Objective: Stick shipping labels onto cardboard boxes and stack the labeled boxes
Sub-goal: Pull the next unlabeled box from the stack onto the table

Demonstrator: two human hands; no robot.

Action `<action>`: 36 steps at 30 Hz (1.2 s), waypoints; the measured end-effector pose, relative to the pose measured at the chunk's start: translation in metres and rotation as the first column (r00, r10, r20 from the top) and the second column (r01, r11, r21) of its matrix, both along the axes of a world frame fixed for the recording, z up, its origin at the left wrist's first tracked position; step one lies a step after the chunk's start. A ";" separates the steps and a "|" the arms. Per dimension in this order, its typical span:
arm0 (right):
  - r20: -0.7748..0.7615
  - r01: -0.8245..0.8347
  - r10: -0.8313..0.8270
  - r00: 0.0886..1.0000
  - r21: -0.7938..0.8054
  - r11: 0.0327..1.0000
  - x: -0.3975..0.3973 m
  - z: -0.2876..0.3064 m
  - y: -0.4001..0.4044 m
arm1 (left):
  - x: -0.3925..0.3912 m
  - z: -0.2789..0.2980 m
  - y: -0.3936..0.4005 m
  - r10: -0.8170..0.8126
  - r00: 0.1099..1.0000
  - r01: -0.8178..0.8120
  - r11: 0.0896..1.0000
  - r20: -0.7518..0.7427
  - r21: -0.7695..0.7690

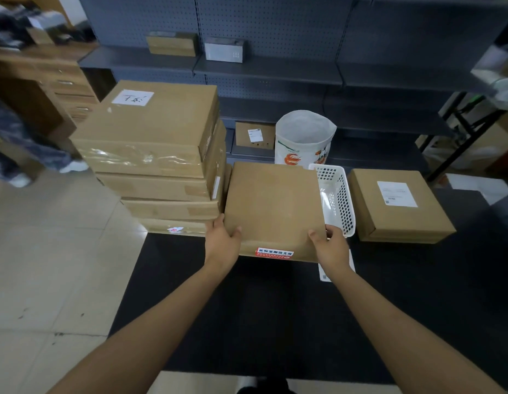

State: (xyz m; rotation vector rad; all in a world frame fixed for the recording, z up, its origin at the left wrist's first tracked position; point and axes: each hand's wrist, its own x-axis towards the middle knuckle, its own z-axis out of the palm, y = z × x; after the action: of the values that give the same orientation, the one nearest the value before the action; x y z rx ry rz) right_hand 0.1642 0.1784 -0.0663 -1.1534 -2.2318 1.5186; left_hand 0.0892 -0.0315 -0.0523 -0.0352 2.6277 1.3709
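We hold a box (272, 206) between both hands: left hand (223, 240) grips its near left corner, thumb on top; right hand (331, 245) grips the near right corner. The stack (150, 155) stands just left of our left fingers, the basket (336, 197) just beyond our right fingers.

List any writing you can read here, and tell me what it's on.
"此标签撕毁无效": red sticker on the front edge of the held box.
Handwritten marks, not legible: white label on the top box of the stack.
Print too small to read: label on the right box, and label on the shelf box.
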 end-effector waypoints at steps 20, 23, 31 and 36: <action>-0.011 -0.077 0.077 0.997 0.022 0.997 0.154 -0.023 -0.035 | 0.159 -0.011 -0.042 0.030 0.999 -0.030 1.000 -0.012 0.001; 0.039 -0.109 0.108 0.993 0.021 0.994 0.165 -0.035 -0.042 | 0.173 -0.025 -0.050 0.049 0.999 -0.049 0.999 0.017 -0.019; 0.194 -0.134 0.136 0.972 -0.026 0.991 0.169 -0.070 -0.054 | 0.183 -0.061 -0.065 0.036 0.991 -0.026 0.996 0.127 -0.082; 0.248 -0.153 0.149 0.957 -0.007 0.988 0.172 -0.076 -0.058 | 0.182 -0.075 -0.072 -0.017 0.989 0.035 0.992 0.148 -0.124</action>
State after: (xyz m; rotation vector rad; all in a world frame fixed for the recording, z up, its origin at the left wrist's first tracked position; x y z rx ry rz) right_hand 0.3360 0.1206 -0.1420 -1.2569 -2.5422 1.4838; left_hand 0.2710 -0.1039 -0.1274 -0.1138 2.5778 1.1454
